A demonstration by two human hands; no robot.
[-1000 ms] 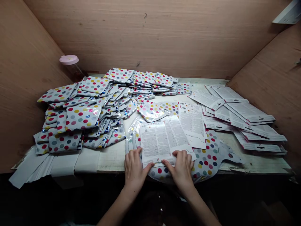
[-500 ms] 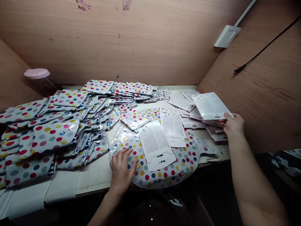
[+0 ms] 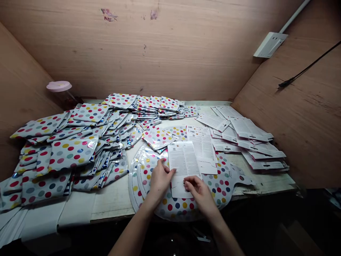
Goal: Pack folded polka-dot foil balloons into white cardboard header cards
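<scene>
While my left hand [image 3: 160, 179] and right hand [image 3: 199, 193] rest on a leaflet [image 3: 183, 160], the heap of folded dotted packets [image 3: 71, 153] looks barely touched

One big round balloon [image 3: 221, 186] of dotted foil lies open on the counter [image 3: 266, 183] at the edge nearest me, with the leaflet on top of it. My hands are apart, fingers curled down onto the paper, the left at the sheet's left edge and the right near its lower corner. I can't tell whether either is pinching it. Just beyond the leaflet, a second printed sheet [image 3: 202, 149] overlaps the balloon, and a folded dotted packet [image 3: 159, 138] lies at the balloon's far rim.

Left of the balloon, the heap covers much of the counter, so I judge that most packets haven't been dealt with. Right of the balloon, a looser spread of printed cards [image 3: 247, 137] looks far smaller. Farther left of the balloon, a pink-lidded jar [image 3: 62, 90] stands by the plywood wall [image 3: 133, 53]. Up and to the right of the balloon, a white socket plate [image 3: 270, 44] and a black cord [image 3: 306, 67] show on the wood.
</scene>
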